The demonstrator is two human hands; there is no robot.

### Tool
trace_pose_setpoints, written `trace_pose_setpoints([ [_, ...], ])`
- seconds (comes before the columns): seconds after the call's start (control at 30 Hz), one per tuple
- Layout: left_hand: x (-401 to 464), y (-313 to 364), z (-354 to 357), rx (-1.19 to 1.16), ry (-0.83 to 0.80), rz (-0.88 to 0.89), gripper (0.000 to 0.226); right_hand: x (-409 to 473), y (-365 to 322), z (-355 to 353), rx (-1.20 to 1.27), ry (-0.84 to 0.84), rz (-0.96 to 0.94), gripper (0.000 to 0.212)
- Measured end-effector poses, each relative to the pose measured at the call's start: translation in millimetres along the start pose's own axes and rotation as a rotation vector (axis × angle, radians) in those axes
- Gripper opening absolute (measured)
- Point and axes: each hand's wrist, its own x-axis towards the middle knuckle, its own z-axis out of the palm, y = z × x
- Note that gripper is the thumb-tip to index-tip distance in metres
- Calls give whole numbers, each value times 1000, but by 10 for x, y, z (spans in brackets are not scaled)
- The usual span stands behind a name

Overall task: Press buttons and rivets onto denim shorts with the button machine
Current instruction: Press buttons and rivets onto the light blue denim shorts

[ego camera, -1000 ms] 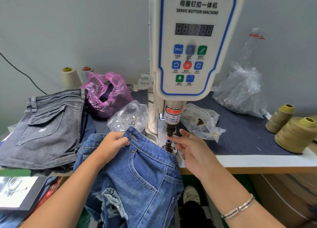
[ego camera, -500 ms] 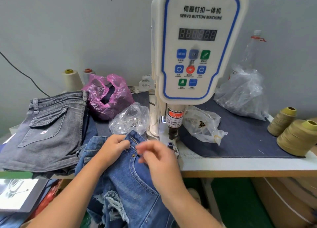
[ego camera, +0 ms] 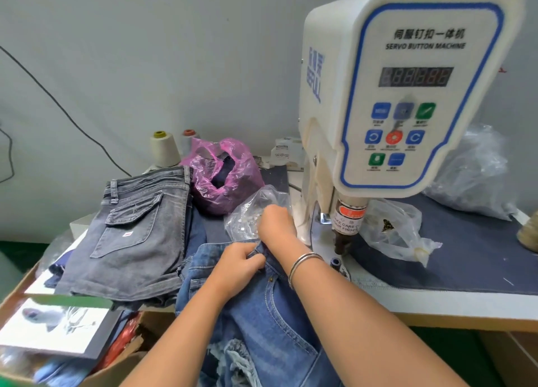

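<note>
Blue denim shorts (ego camera: 262, 322) hang over the table's front edge, left of the white servo button machine (ego camera: 407, 95). My left hand (ego camera: 241, 267) grips their waistband beside a copper rivet. My right hand (ego camera: 275, 223), a bracelet on its wrist, reaches over the shorts into a clear bag of small silver studs (ego camera: 247, 215); its fingertips are hidden in the bag. The machine's punch (ego camera: 340, 245) stands raised over the small lower die (ego camera: 335, 262), with nothing between them.
A stack of grey denim shorts (ego camera: 139, 229) lies to the left. Behind it are a pink bag (ego camera: 224, 177) and thread cones (ego camera: 164, 149). Right of the punch lies another clear bag (ego camera: 390, 229) on the dark mat (ego camera: 465, 258). A cardboard box (ego camera: 17, 293) sits at lower left.
My right hand has left the lower die, crossed over the shorts and gone left into the stud bag. My left hand keeps its grip on the waistband. The view has swung left.
</note>
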Motion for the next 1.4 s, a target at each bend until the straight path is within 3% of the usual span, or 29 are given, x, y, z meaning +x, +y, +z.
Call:
trace_pose_setpoints([
  [0.3,3,-1,6,-31,-10,19,23,60,1,15,-205,8,-50,31],
  [0.83,2,-2,4,-19,-21,19,21,24,34,31,-257,60,-154,25],
  [1.03,-11,-4,-3,-39,-21,9,22,-70,22,-76,-237,168,-266,25],
  [1.13,13,-27,-2,-50,-20,-1,19,-200,-7,-164,-146,251,-322,17],
  [1.3,-6,-2,-6,-54,-56,50,25,-946,157,-213,244,438,-585,15],
  [1.4,14,-31,-12,-48,-61,28,22,-1456,561,-253,439,430,-565,13],
])
